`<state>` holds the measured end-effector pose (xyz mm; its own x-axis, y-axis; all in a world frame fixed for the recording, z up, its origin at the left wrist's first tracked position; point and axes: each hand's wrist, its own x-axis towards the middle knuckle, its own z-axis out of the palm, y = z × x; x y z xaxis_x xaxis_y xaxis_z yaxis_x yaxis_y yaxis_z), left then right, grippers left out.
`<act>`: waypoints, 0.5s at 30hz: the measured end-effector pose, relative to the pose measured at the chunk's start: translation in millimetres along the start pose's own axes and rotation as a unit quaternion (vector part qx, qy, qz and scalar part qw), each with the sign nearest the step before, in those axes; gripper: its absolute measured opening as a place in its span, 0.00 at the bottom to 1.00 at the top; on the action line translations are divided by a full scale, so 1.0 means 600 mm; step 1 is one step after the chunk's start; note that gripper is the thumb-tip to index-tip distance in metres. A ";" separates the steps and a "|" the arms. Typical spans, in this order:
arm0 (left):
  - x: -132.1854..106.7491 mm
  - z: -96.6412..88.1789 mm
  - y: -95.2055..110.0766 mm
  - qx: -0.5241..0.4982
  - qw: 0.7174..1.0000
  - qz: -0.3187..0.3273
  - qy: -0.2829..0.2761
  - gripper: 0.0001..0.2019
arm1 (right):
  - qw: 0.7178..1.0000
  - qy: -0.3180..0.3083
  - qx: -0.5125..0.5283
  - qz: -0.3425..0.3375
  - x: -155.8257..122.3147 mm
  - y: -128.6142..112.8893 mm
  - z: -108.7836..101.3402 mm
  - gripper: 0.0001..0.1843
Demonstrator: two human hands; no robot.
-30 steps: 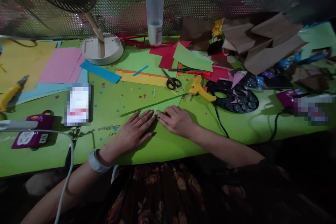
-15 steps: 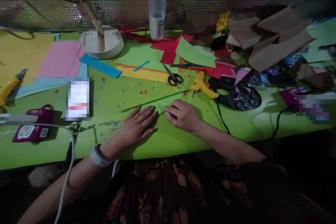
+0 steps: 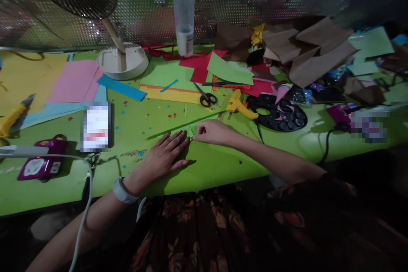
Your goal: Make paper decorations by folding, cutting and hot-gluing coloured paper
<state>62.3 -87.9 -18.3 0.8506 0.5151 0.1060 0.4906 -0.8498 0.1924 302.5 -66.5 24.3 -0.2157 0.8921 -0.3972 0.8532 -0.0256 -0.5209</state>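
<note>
A green paper sheet (image 3: pixel 210 161) lies folded on the green table's near edge, with a crease running up to a point by my fingertips. My left hand (image 3: pixel 165 155) rests flat on the sheet, fingers stretched out and together. My right hand (image 3: pixel 212 131) is closed in a pinch at the paper's folded tip, its fingertips meeting those of the left hand. A white band sits on my left wrist (image 3: pixel 123 190).
Black scissors (image 3: pixel 205 97), a yellow glue gun (image 3: pixel 239 106) and a black paint palette (image 3: pixel 277 114) lie just beyond my hands. A phone (image 3: pixel 95 126), purple device (image 3: pixel 41 163), fan base (image 3: pixel 123 61), glue bottle (image 3: pixel 184 21) and coloured and brown paper crowd the table (image 3: pixel 47 191).
My right hand has turned from lying flat on the paper to a raised pinch at the fold's tip. The left hand stays flat in place.
</note>
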 end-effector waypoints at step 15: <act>-0.001 0.013 -0.011 0.051 0.998 0.014 0.020 0.37 | 1.000 -0.028 -0.006 -0.006 0.014 -0.007 -0.016 0.11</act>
<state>60.0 -83.3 -27.2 0.8570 0.4931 0.1497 0.4850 -0.8700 0.0893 301.8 -54.6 30.1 -0.2514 0.8656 -0.4330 0.8557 -0.0103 -0.5174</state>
